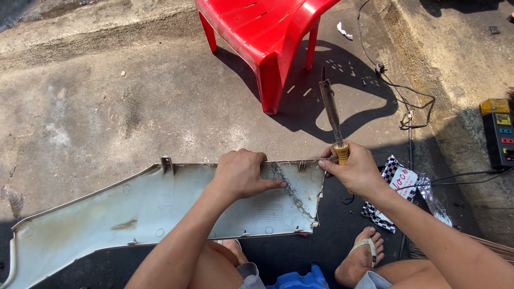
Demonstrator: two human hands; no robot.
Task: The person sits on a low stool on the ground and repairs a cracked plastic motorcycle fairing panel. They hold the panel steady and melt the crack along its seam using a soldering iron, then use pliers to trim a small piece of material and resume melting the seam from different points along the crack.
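Observation:
A long pale grey plastic body panel (134,206) lies across my lap and over the concrete floor. A rough, dark repaired crack (289,187) runs down its right part. My left hand (243,174) presses on the panel's top edge, fingers pointing at the crack. My right hand (356,171) grips the yellow handle of a soldering iron (332,115) at the panel's right end. Its metal shaft points up and away, clear of the panel.
A red plastic chair (267,32) stands just beyond the panel. A black cable (399,88) trails over the concrete to a power strip (499,131) at the right edge. A checkered packet (393,187) lies by my sandalled right foot (364,257). A blue object (297,279) sits below.

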